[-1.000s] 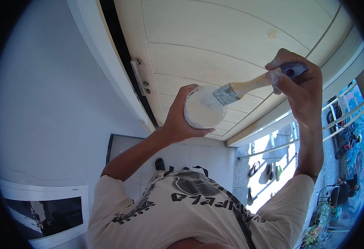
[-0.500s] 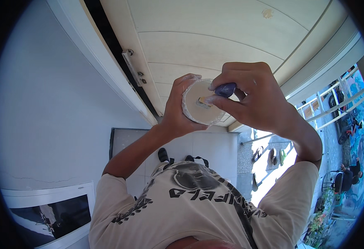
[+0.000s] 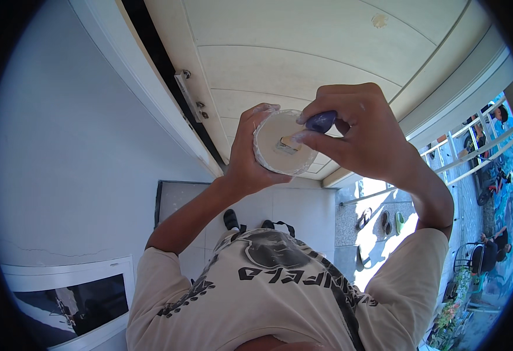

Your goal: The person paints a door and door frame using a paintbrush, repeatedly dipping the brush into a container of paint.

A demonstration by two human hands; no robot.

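While one hand cradles one tub, another grips one seemingly dipped brush.

Pale tiled floor lies to the left of the green slippers, its straight joints visible and a dark edging strip at its far left. Well to the left of the slippers, the wearer's black-shod feet stand on those tiles. The green slippers themselves rest on speckled grey paving, crossed by a bright sunlit patch just left of them. Immediately left of them are brown slippers, and farther left are dark sandals. Left of them and closer to the wearer lies another dark slipper, its details too small to tell.
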